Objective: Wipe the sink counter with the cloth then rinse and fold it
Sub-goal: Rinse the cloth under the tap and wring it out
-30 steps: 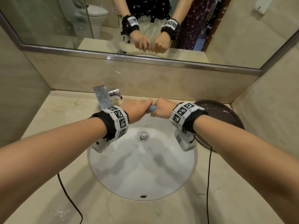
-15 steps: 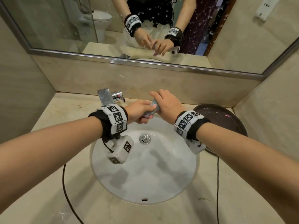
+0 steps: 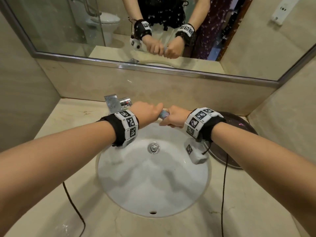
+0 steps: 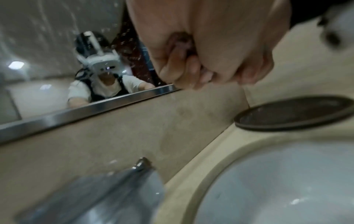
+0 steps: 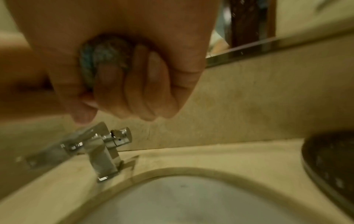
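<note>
Cloth [image 3: 164, 114] wrung into tight roll at 12 o'clock over sink [image 3: 153, 185], gripped by left hand [image 3: 145, 113] and right hand [image 3: 174, 117], both fisted again after right-hand regrip half a second back. Likely wringing; folding pending.

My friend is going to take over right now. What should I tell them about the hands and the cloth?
Left hand: fist curled round one end of the small blue-grey cloth.
Right hand: fist curled round the other end; the right wrist view shows the bunched cloth inside its fingers.
Where: the cloth is held between both fists above the back rim of the round white sink basin, beside the chrome tap. No water is seen running.
Done: cannot tell from here whether the beige stone counter has been wiped.
Left: finish squeezing the cloth out, then fold it.
</note>
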